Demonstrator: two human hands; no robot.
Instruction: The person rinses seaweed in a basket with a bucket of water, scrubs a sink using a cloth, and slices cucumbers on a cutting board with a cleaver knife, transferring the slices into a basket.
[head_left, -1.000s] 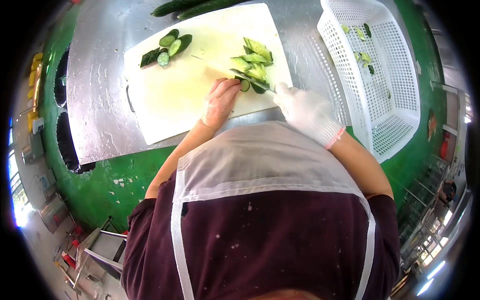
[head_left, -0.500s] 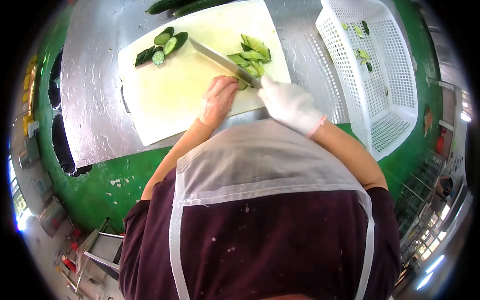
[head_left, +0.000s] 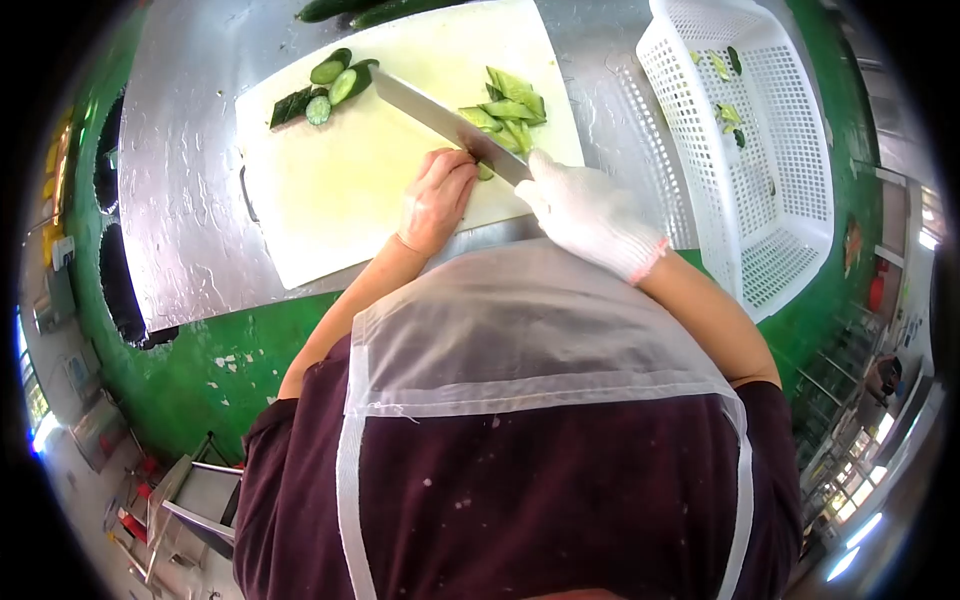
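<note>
My right hand [head_left: 592, 212], in a white knit glove, is closed round the handle of a broad-bladed kitchen knife [head_left: 425, 112]. The blade slants up and left over a white cutting board [head_left: 350, 200]. My bare left hand [head_left: 438, 200] presses curled fingers on a cucumber piece [head_left: 485, 172] beside the blade; the fingers hide most of that piece. Cut cucumber slices [head_left: 512, 105] lie in a loose pile just beyond the knife. Larger cucumber chunks [head_left: 345, 85] with pale cut faces rest near the board's far left corner.
Whole cucumbers [head_left: 400, 10] lie on the wet metal table [head_left: 190, 180] past the board's far edge. On the right stands a white perforated basket [head_left: 690, 140] with a few cucumber scraps inside. The green floor [head_left: 230, 350] shows below the table edge.
The knife has tilted, so more of its flat face shows. My right hand has shifted slightly right and toward me. My left hand stays nearly in place on the cucumber piece.
</note>
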